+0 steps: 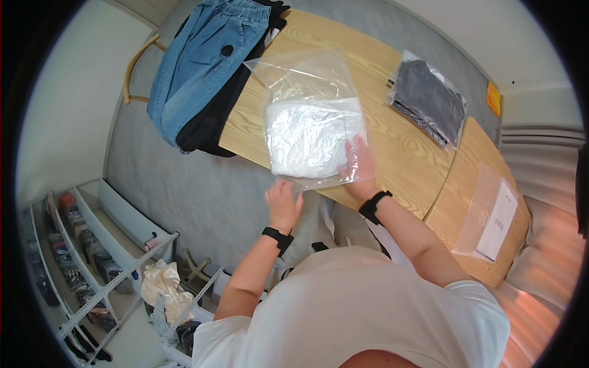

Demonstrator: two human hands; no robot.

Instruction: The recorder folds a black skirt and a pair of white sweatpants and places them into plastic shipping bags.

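Observation:
A folded white garment (300, 147) lies inside a clear plastic bag (300, 76) on the wooden table, close to its near edge. The bag's bare upper part spreads away from me, beyond the cloth. With fingers curled, my left hand (284, 205) pinches the bag's near left corner, just off the table edge. My right hand (359, 164) rests with fingers stretched out at the garment's near right corner. Film seems to overlap those fingers, but whether they are inside the bag or on top I cannot tell. Both wrists wear black bands.
Blue jeans (211, 67) and black clothing hang over the table's far left end. A bagged dark garment (426, 98) lies at the far right. Nearer on the right, a clear sleeve holds a white sheet (498, 219). Shelving with packed clothes (92, 254) stands lower left.

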